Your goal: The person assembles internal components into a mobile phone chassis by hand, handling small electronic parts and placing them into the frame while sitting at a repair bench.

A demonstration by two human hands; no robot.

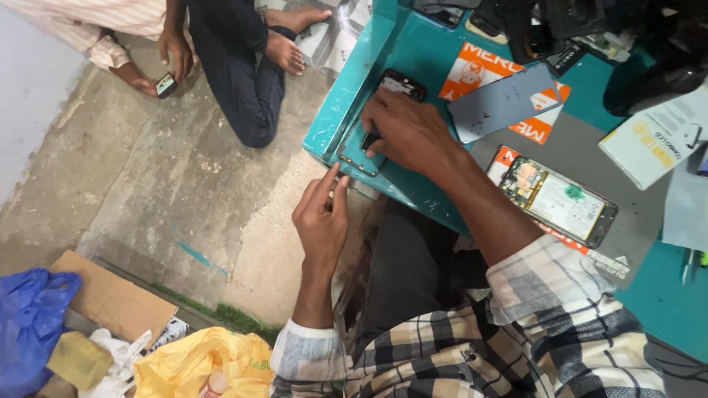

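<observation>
A dark phone screen frame (391, 87) lies on the corner of a teal table (413, 44). My right hand (409, 136) rests on top of it, fingers curled around a small dark tool (369, 140) pressed against the frame. My left hand (321, 217) hovers just off the table's edge, its fingers bunched together and pointing up at the frame's near corner. Nothing shows between those fingers. Both my sleeves are plaid.
A grey-blue phone back cover (501, 99) lies on orange cards. An opened phone (560, 203) shows its battery and board. A white box (653, 136) sits to the right. Another person (236, 66) sits on the concrete floor holding a phone. Blue bag (29, 324), yellow bag (206, 365) and cardboard (110, 295) lie bottom left.
</observation>
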